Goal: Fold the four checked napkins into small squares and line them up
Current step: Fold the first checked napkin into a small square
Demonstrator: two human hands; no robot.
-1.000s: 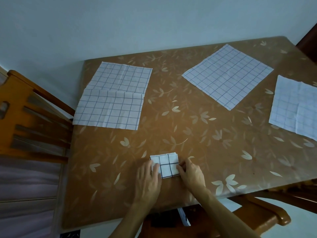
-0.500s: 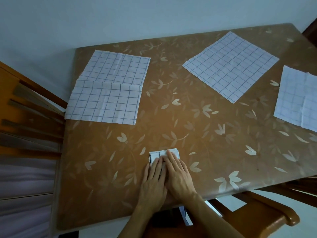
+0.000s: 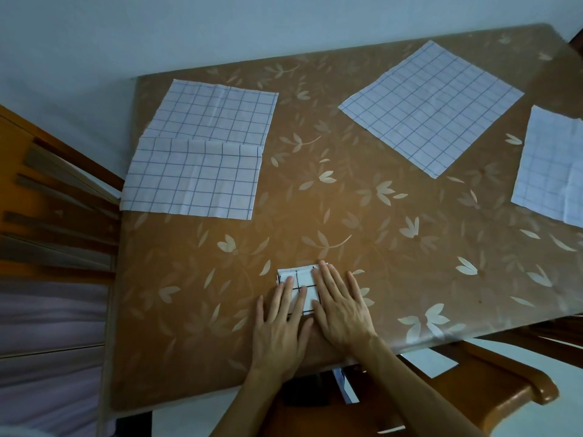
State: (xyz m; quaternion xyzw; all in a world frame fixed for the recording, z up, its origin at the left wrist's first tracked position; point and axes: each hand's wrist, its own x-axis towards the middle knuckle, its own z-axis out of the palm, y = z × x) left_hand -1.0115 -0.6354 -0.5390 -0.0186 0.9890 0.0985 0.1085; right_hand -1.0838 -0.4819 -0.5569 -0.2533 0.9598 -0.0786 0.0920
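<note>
The step in hand looks to be pressing the last crease into the folded napkin [image 3: 302,278], which lies near the front edge of the desk [image 3: 347,216], right before the person. To do it well, I'd say both palms should bear down flat and sweep from the middle out to the edges, so the layers bed down square and no corner springs up. The layers at the far left corner seem slightly offset, though in this dim light I can't be sure. The left grip [image 3: 280,323] lies open and flat, fingers straight, its fingertips resting on the near-left part of the square. The right grip [image 3: 342,310] is likewise open, fingers straight and a little spread, covering the square's right side and the desk beside it. Neither curls round anything. Three more napkins lie unfolded further back, well apart from the hands: the left napkin [image 3: 202,159] with a ridge across its middle, the middle napkin [image 3: 432,105], and the right napkin [image 3: 555,165] at the frame's edge.
</note>
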